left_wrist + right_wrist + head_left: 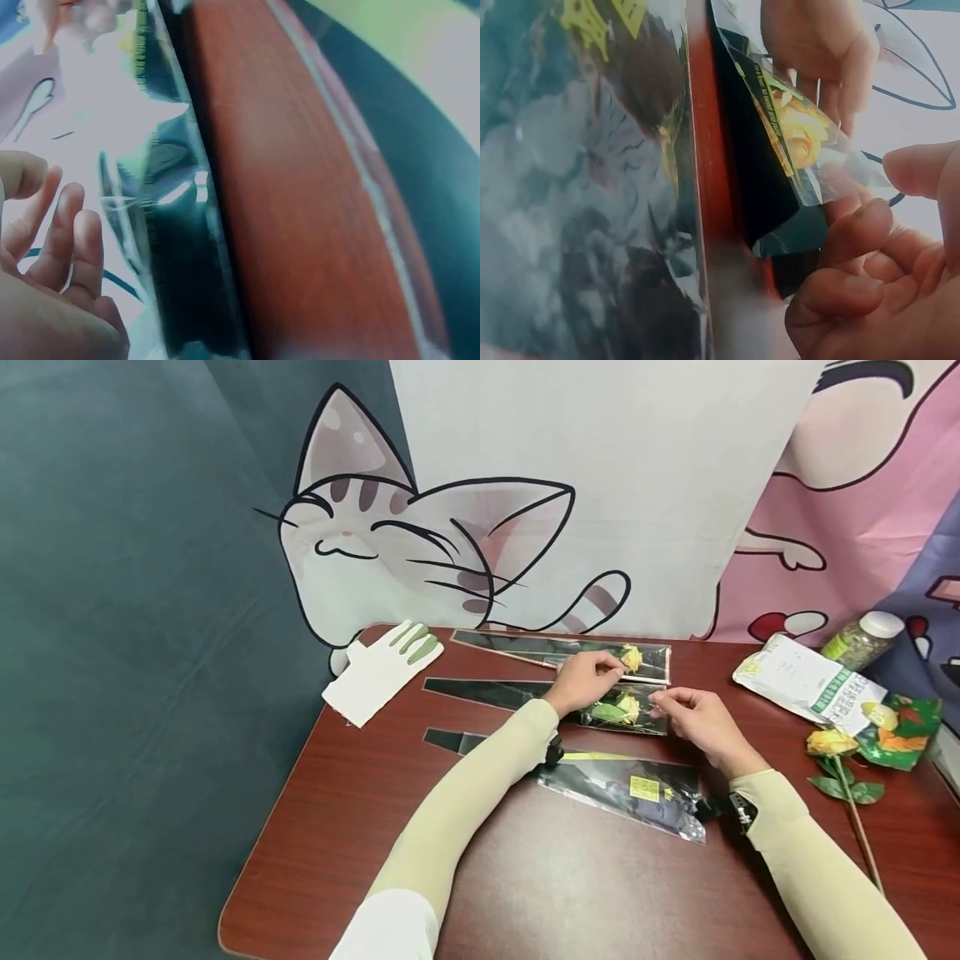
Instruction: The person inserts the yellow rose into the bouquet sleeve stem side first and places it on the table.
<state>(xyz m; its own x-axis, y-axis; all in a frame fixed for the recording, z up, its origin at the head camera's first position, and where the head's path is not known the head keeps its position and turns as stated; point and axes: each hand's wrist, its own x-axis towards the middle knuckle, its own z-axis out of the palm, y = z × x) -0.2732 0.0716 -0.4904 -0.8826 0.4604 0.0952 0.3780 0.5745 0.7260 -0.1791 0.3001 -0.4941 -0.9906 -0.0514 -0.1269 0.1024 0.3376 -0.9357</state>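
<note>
A flower sleeve, dark-backed with a clear front, lies in the middle of three on the table and holds a yellow rose with a green leaf. At its wide right end my right hand pinches the clear film between thumb and fingers; the right wrist view shows the film lifted off the dark back. My left hand hovers over the sleeve near the bloom. Its fingers are loosely bent, with nothing visible between them in the left wrist view.
Behind lies another sleeve with a yellow rose; in front, a third sleeve bears a yellow label. A white glove is at the back left. To the right are a white pouch, a lidded jar and a loose yellow rose.
</note>
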